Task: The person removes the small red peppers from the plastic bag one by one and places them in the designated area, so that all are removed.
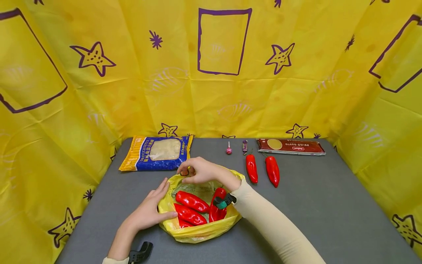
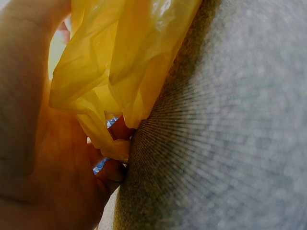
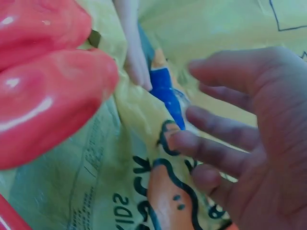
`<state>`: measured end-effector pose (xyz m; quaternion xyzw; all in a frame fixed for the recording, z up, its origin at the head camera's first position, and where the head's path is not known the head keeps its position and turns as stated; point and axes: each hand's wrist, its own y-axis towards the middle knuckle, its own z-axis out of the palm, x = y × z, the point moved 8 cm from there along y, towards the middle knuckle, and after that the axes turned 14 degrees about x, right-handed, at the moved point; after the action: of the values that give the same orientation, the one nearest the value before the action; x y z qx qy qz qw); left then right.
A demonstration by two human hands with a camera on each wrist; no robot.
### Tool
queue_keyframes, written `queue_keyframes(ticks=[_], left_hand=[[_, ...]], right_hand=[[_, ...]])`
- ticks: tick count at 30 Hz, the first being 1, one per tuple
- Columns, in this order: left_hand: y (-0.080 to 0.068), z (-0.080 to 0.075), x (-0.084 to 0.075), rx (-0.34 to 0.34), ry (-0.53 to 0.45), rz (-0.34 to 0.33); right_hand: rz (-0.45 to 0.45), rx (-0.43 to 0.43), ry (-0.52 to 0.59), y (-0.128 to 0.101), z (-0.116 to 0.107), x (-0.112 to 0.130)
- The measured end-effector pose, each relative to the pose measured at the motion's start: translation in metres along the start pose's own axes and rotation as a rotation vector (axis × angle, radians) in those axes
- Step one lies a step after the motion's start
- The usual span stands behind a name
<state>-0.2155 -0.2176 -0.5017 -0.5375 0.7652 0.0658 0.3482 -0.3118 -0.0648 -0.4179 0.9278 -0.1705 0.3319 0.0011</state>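
A yellow plastic bag (image 1: pixel 197 236) stands with its mouth wide, holding several shiny red peppers (image 1: pixel 192 201). My left hand (image 1: pixel 146 211) rests along the bag's left side, fingers straight on the outside and thumb over the rim. In the left wrist view, bag folds hang beside the palm. Above the bag's back rim is my right hand (image 1: pixel 202 170), its fingers loosely bent. The right wrist view shows that hand's fingers (image 3: pixel 211 148) spread beside the printed bag wall, holding nothing; whether a fingertip touches it I cannot tell.
Behind the bag lies a blue and yellow pasta packet (image 1: pixel 158 154). Two red peppers (image 1: pixel 252 168) lie to its right on the grey table (image 1: pixel 313 205), near a lollipop (image 1: pixel 229 149), a small purple wrapped candy (image 1: pixel 244 146) and a brown biscuit packet (image 1: pixel 291 146).
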Motion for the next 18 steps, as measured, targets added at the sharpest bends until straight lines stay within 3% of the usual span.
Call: queue_keyframes(ticks=[6, 18], left_hand=[[0.0, 0.001, -0.001, 0.001, 0.001, -0.001], [0.0, 0.0, -0.002, -0.011, 0.011, 0.015]], right_hand=[[0.043, 0.176, 0.017, 0.009, 0.026, -0.003], [0.079, 0.288, 0.042, 0.013, 0.055, -0.016]])
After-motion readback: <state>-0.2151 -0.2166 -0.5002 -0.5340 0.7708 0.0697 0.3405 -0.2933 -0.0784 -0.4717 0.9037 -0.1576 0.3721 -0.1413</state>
